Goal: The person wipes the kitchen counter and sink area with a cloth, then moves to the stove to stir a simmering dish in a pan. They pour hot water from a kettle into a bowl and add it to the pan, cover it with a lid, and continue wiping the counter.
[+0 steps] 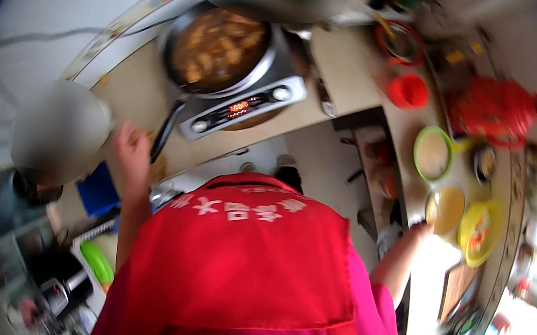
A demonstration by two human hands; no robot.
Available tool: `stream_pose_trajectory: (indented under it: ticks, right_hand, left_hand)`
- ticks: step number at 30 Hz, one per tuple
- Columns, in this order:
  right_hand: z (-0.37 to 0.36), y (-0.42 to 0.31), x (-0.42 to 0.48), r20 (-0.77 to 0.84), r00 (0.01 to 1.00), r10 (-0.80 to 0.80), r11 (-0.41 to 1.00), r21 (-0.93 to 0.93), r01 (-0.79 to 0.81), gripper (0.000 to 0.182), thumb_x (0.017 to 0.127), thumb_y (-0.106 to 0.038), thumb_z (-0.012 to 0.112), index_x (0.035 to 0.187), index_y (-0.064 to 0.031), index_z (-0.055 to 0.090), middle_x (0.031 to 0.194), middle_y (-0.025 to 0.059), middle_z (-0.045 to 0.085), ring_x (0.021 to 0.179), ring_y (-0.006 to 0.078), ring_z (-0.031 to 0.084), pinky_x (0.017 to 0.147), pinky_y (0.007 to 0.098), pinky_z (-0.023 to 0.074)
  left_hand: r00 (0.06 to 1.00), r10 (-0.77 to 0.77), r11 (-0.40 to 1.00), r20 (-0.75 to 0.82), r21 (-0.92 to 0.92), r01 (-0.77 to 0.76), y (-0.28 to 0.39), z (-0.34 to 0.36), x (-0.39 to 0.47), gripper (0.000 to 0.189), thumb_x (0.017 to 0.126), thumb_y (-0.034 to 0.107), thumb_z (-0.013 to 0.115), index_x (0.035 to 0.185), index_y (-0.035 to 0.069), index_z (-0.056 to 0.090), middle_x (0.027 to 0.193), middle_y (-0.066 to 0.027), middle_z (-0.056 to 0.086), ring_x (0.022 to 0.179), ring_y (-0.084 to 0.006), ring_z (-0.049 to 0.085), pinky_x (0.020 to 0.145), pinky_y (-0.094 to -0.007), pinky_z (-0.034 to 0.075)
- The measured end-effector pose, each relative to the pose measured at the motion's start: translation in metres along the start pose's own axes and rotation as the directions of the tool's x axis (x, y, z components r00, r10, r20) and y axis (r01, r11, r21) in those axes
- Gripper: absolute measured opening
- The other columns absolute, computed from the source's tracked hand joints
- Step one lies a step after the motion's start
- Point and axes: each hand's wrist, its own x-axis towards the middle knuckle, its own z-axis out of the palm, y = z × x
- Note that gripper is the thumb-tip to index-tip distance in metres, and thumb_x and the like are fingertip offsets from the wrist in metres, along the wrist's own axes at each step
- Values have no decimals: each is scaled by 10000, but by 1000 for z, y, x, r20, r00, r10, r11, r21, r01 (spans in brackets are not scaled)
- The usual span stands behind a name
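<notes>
My left hand (pixel 130 148) is raised over the counter, fingers parted, just left of the black handle (pixel 167 129) of a frying pan (pixel 258 71). It seems to hold nothing; a small yellowish patch shows beside the fingers. Brown chunks of food in dark sauce (pixel 218 52) fill the pan, which sits on an induction cooker (pixel 241 109) with a lit red display. On the other side, my right hand (pixel 420 230) is at the near edge of a bowl of pale yellow liquid (pixel 445 210). Blur hides whether its fingers grip the rim.
Along the right counter (pixel 424 300) are a green-rimmed bowl (pixel 433 153), a yellow basin (pixel 488 236) with orange pieces, a red cup (pixel 409 91), a red kettle-like vessel (pixel 494 109) and a wooden board (pixel 457 289). A blue object (pixel 98 189) lies left of my forearm.
</notes>
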Motion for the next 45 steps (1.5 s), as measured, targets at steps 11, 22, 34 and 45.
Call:
stream_pose_trajectory:
  ticks: [11,22,34,45]
  right_hand:
    - [39,-5,-71,42,990,134,990,43,-136,272,968,-371,515,821,-145,551,639,3,481,488,139,402,455,296,379]
    - [194,76,-309,905,395,158,804,-350,481,278,1019,-305,577,887,-62,602,616,-8,513,530,91,475,459,250,368]
    - [221,117,-335,961,101,258,486,-219,846,266,981,-279,651,835,-59,616,631,-16,562,545,52,461,499,243,373]
    - [225,157,-366,901,60,429,167,-145,975,274,961,-319,623,952,-55,692,769,58,656,719,164,604,647,327,492]
  left_hand:
    - [983,-8,1000,-186,-29,3,-15,-23,-27,450,918,60,633,1357,19,545,1308,-146,530,1138,-218,595,890,-320,528]
    - [769,-639,743,25,-239,625,-65,-47,-145,278,1049,215,465,1097,64,692,703,-6,560,563,-57,473,511,-226,402]
    - [733,-652,467,196,865,184,-128,-79,-227,775,971,534,515,1497,-11,349,1400,-268,505,1351,-379,449,1140,-589,252]
    - [894,-385,923,230,87,375,-178,-73,-233,919,796,36,577,1600,111,138,1616,-329,29,1512,-424,136,1235,-412,169]
